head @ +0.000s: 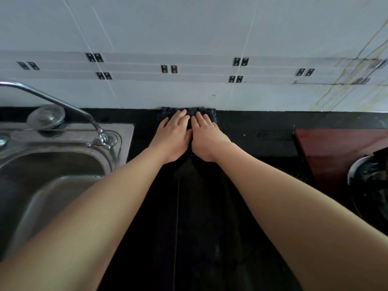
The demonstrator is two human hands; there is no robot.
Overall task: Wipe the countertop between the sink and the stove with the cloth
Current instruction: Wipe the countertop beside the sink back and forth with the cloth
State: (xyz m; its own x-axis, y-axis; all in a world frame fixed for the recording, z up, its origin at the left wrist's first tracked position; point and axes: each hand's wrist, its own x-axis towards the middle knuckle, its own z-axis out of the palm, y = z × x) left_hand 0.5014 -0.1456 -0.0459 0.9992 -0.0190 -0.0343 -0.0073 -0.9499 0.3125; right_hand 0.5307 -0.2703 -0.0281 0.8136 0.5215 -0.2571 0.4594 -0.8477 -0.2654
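Black countertop (252,135) — flat palms pressing knitted cloth (207,112).

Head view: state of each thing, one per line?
cloth: flat on countertop, against the back wall
left hand: open, palm down on cloth
right hand: open, palm down on cloth
tap: no water visible
sink: basin looks empty
countertop: dark, bare right of cloth
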